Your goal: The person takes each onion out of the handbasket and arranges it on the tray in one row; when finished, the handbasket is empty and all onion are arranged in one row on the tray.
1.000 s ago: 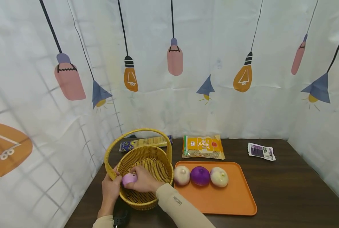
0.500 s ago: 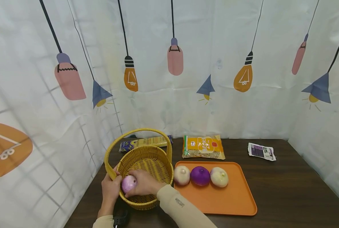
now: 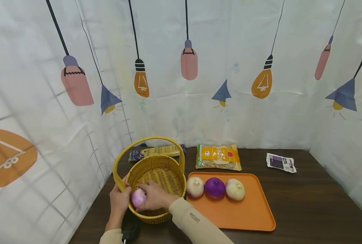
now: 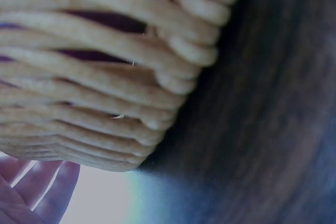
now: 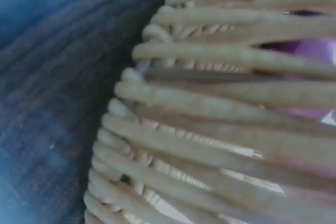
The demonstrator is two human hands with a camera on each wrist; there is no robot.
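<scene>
A yellow woven basket with a tall arched handle stands at the left of the table. Around its left rim, by the foot of the handle, my left hand grips it. My right hand reaches inside and holds a pale purple onion against the left part of the basket. The fingers cover the onion's right side. In the left wrist view, fingers show beside the weave. Through gaps in the weave, the right wrist view shows some of the purple onion.
To the basket's right, an orange tray bears a white onion, a dark purple onion and another whitish onion. Behind lie a long noodle packet, a yellow grain bag and a small white-purple sachet.
The right hand has shifted slightly on the onion, and more of the onion's surface shows than a second ago. The left hand keeps its hold on the basket. The head view has shifted slightly.
</scene>
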